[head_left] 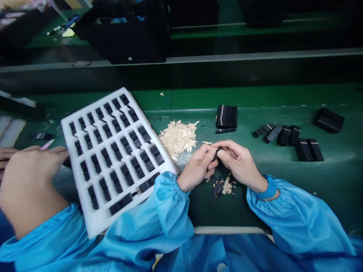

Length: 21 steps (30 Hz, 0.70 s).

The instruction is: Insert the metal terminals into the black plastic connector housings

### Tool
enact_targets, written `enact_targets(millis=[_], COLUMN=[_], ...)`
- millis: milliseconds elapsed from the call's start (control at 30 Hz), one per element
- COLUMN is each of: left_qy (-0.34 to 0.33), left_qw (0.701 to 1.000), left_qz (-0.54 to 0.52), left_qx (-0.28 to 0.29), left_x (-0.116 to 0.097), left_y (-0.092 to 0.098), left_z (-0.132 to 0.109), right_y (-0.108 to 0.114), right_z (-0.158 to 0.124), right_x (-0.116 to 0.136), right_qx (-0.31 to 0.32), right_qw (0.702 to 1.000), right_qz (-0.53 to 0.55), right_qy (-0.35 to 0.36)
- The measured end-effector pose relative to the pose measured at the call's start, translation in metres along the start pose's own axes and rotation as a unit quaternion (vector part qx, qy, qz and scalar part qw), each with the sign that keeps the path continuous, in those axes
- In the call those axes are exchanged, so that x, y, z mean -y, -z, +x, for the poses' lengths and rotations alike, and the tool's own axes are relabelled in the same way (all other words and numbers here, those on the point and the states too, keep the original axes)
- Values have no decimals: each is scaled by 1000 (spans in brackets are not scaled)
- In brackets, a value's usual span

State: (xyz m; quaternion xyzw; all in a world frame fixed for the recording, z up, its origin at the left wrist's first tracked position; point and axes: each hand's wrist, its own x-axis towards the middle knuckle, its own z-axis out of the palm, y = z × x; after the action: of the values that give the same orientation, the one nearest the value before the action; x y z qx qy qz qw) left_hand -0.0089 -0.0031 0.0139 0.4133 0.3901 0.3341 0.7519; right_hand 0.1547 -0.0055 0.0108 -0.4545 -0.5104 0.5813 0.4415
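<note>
Fingers narrow: your left hand (197, 168) and right hand (241, 164) pinch a small black part (217, 153) at centre frame, mostly hidden by the fingertips. It looks light, thin and fairly stiff, possibly brittle; take it gently by its edges. Just below lie scraps (222, 187); upper left, cream strips (178, 138); further left, a foam tray (93, 223) of black parts; upper right, black stacks (227, 117); far left, a co-worker's hand (28, 189)

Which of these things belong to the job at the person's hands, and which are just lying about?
Probably in the job:
left hand and right hand, both pinching a small black part; black-and-beige scraps below them.

Probably just nearby:
loose beige strips; stacked black parts; white foam tray; co-worker's hand.
</note>
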Motion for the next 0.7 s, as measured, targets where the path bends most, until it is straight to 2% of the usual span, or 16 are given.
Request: enact_targets(millis=[167,300,433,500,600,700], left_qy=[-19,-19,-2,5,-7,-25], left_qw=[998,995,993,994,997,991], left_qz=[-19,-39,-33,-11,45,130], left_qx=[65,92,115,107,55,-4], left_x=[-4,-3,-1,-1,-2,-2], left_y=[-1,0,4,6,7,7], left_z=[-4,-3,-1,-1,0,2], right_y=[-7,-6,0,3,8,13], right_z=[-6,-6,-3,-1,1,2], right_x=[-5,-2,1,3,8,11], right_qx=[29,33,54,40,-10,29], right_qw=[977,961,964,973,992,994], right_qz=[202,257,234,198,94,4], right_qy=[-59,-91,-110,-113,-81,-107])
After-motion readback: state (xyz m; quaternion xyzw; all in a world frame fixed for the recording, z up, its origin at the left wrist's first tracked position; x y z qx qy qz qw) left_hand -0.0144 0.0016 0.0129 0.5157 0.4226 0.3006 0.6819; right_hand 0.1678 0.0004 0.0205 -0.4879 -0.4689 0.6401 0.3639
